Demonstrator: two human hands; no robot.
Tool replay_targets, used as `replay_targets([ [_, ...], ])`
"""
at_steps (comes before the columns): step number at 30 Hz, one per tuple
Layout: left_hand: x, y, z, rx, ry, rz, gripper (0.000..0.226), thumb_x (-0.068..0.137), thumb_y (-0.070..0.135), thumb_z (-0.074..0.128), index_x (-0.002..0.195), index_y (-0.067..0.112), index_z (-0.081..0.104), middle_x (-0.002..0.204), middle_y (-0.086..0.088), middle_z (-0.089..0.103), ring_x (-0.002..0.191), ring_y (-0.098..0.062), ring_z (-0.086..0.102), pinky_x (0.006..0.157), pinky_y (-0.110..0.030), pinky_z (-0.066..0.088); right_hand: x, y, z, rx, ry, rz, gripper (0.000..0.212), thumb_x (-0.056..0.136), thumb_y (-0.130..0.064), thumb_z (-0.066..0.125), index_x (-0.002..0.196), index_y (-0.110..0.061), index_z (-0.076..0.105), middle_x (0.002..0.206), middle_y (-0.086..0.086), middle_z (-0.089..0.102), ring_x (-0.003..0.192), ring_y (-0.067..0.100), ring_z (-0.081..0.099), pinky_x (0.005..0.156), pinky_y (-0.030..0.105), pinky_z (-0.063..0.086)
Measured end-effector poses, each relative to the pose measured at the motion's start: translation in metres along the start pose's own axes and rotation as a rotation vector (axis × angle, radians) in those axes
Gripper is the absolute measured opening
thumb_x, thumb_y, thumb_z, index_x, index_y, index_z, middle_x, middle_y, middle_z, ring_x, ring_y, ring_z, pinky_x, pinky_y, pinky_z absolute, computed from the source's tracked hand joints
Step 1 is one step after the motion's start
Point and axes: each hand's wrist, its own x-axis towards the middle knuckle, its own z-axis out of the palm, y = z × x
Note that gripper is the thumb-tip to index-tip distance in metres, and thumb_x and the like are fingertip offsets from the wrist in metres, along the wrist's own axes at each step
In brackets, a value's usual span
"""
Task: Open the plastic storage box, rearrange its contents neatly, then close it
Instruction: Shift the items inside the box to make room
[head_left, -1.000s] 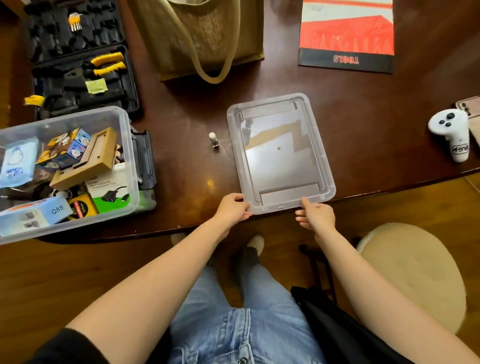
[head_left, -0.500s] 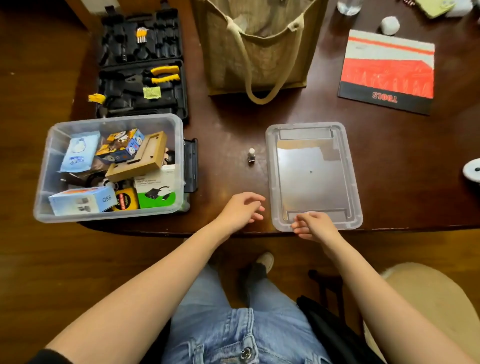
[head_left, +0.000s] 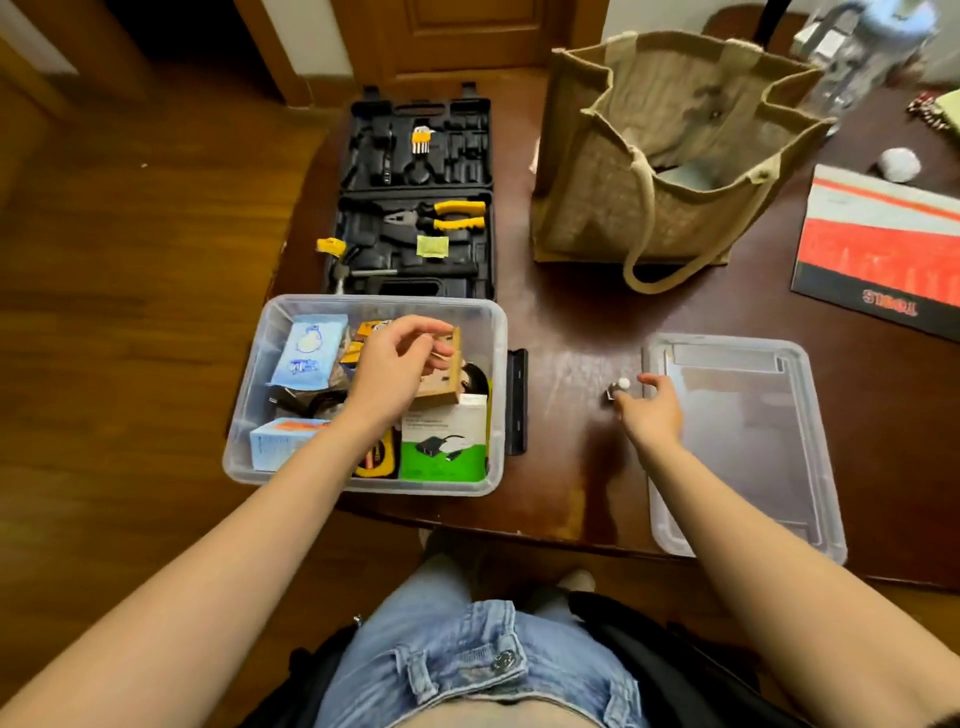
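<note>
The clear plastic storage box (head_left: 496, 364) stands open at the table's front left. It holds a light blue packet (head_left: 311, 353), a brown cardboard box (head_left: 441, 389), a white-and-green box (head_left: 447, 441), a light blue box (head_left: 278, 441) and other small items. My left hand (head_left: 395, 364) hovers over the contents with loosely curled fingers, holding nothing that I can see. The clear lid (head_left: 753, 441) lies flat to the right. My right hand (head_left: 652, 410) reaches to a small white-capped bottle (head_left: 621, 385) beside the lid. Its fingertips are at the bottle; whether they pinch it is unclear.
An open black tool case (head_left: 415, 208) with yellow pliers lies behind the box. A jute bag (head_left: 660, 156) stands at the back middle, a red booklet (head_left: 883, 244) at the right. A black clip piece (head_left: 517, 400) lies against the box's right side. The table's front edge runs just below box and lid.
Both hands left the lid's near edge. My left hand moved left over the box's contents; my right hand moved forward to the small bottle. The view shifted left.
</note>
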Motion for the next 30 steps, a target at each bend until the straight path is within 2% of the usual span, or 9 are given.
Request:
replay_targets([
  [3, 0.016, -0.010, -0.019, 0.019, 0.049, -0.006, 0.027, 0.096, -0.004, 0.037, 0.103, 0.000, 0.063, 0.079, -0.006, 0.064, 0.068, -0.012, 0.057, 0.061, -0.017, 0.048, 0.008, 0.001, 0.012, -0.041, 0.043, -0.018, 0.034, 0.085, -0.020, 0.064, 0.117, -0.023, 0.056, 0.094, 0.004, 0.060, 0.064, 0.018, 0.053, 0.061, 0.027, 0.039],
  [6, 0.029, -0.020, -0.030, 0.048, 0.060, 0.011, 0.027, 0.095, -0.005, 0.038, 0.102, 0.000, 0.064, 0.079, -0.004, 0.065, 0.070, -0.009, 0.059, 0.067, -0.014, 0.050, 0.017, 0.001, 0.022, -0.028, 0.057, 0.000, 0.027, 0.086, -0.019, 0.061, 0.114, -0.021, 0.061, 0.096, 0.013, 0.068, 0.081, 0.030, 0.064, 0.077, 0.035, 0.051],
  [9, 0.039, -0.026, -0.033, 0.070, 0.048, 0.019, 0.028, 0.095, -0.003, 0.040, 0.098, 0.006, 0.066, 0.079, -0.001, 0.065, 0.074, -0.007, 0.061, 0.072, -0.018, 0.051, 0.021, 0.002, 0.028, -0.018, 0.086, 0.033, 0.023, 0.088, -0.018, 0.061, 0.110, -0.017, 0.066, 0.097, 0.012, 0.070, 0.088, 0.030, 0.065, 0.087, 0.041, 0.052],
  [11, 0.045, -0.029, -0.035, 0.133, 0.027, 0.037, 0.029, 0.095, -0.001, 0.041, 0.095, 0.013, 0.066, 0.081, 0.003, 0.065, 0.078, -0.007, 0.062, 0.076, -0.020, 0.051, 0.017, -0.003, 0.029, 0.046, 0.110, 0.044, 0.020, 0.089, -0.016, 0.060, 0.108, -0.014, 0.066, 0.089, 0.009, 0.069, 0.078, 0.027, 0.066, 0.080, 0.039, 0.054],
  [13, 0.050, -0.031, -0.036, 0.250, -0.006, 0.081, 0.030, 0.094, 0.002, 0.042, 0.092, 0.020, 0.066, 0.087, 0.006, 0.065, 0.084, -0.005, 0.060, 0.076, -0.017, 0.048, 0.011, -0.014, 0.028, 0.087, 0.147, 0.000, 0.017, 0.090, -0.016, 0.060, 0.105, -0.011, 0.066, 0.081, 0.006, 0.066, 0.061, 0.016, 0.062, 0.064, 0.029, 0.053],
  [16, 0.059, -0.031, -0.040, 0.480, -0.106, 0.200, 0.027, 0.093, 0.005, 0.045, 0.096, 0.021, 0.067, 0.102, 0.005, 0.065, 0.097, -0.010, 0.056, 0.084, -0.026, 0.044, -0.007, -0.042, 0.025, 0.279, 0.126, -0.105, 0.016, 0.090, -0.014, 0.060, 0.102, -0.006, 0.066, 0.079, 0.010, 0.068, 0.062, 0.016, 0.060, 0.068, 0.030, 0.054],
  [19, 0.072, -0.030, -0.044, 0.659, -0.332, 0.282, 0.026, 0.094, 0.010, 0.046, 0.108, 0.017, 0.067, 0.118, 0.001, 0.062, 0.114, -0.016, 0.051, 0.099, -0.032, 0.038, -0.032, -0.076, 0.025, 0.438, 0.027, -0.243, 0.011, 0.090, -0.013, 0.061, 0.098, -0.009, 0.067, 0.072, 0.007, 0.068, 0.055, 0.007, 0.060, 0.056, 0.017, 0.051],
  [23, 0.086, -0.032, -0.041, 0.879, -0.586, 0.384, 0.029, 0.096, 0.018, 0.043, 0.118, 0.022, 0.062, 0.135, 0.005, 0.052, 0.128, -0.016, 0.041, 0.107, -0.037, 0.031, -0.063, -0.106, 0.037, 0.405, -0.115, -0.399, 0.011, 0.089, -0.015, 0.062, 0.094, -0.020, 0.070, 0.068, -0.001, 0.068, 0.054, 0.003, 0.058, 0.052, 0.013, 0.046],
  [30, 0.107, -0.046, -0.055, 1.196, -0.685, 0.416, 0.042, 0.097, 0.035, 0.040, 0.137, 0.027, 0.044, 0.145, 0.004, 0.040, 0.134, -0.018, 0.031, 0.102, -0.041, 0.032, -0.099, -0.114, 0.070, 0.188, -0.123, -0.481, 0.013, 0.091, -0.016, 0.059, 0.084, -0.024, 0.067, 0.063, -0.010, 0.066, 0.057, 0.003, 0.058, 0.054, 0.019, 0.048],
])
